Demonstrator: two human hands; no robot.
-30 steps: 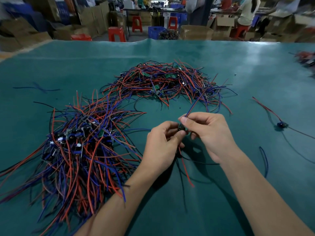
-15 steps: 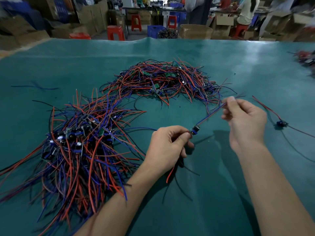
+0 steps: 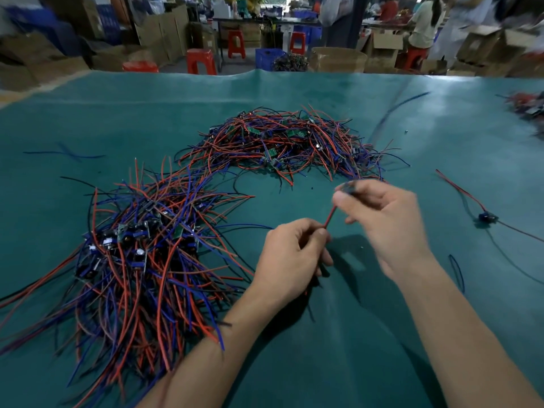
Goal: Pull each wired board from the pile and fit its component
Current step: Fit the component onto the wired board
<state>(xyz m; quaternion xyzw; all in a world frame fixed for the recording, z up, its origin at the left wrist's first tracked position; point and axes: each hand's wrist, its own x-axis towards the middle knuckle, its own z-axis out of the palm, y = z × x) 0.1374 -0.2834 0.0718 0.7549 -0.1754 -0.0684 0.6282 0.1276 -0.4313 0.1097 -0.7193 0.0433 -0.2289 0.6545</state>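
Observation:
Two heaps of small boards with red and blue wires lie on the green table cover (image 3: 353,334): a far pile (image 3: 282,142) at centre and a near pile (image 3: 141,248) on the left. My left hand (image 3: 291,254) pinches the lower end of a red wire (image 3: 329,217). My right hand (image 3: 385,222), blurred by motion, holds a small dark board (image 3: 347,187) at the wire's upper end, between thumb and fingers. A blurred blue wire (image 3: 394,108) streaks away toward the far right.
A single wired piece with a dark blue part (image 3: 487,217) lies at the right. A loose blue wire (image 3: 66,153) lies far left, another (image 3: 457,270) by my right forearm. More wired parts (image 3: 527,106) sit at the far right edge. Boxes, red stools and people stand behind the table.
My right hand has come back in from the right and now holds the board end. My left hand, which held the board, now pinches the red wire below it. A blue wire whips outward.

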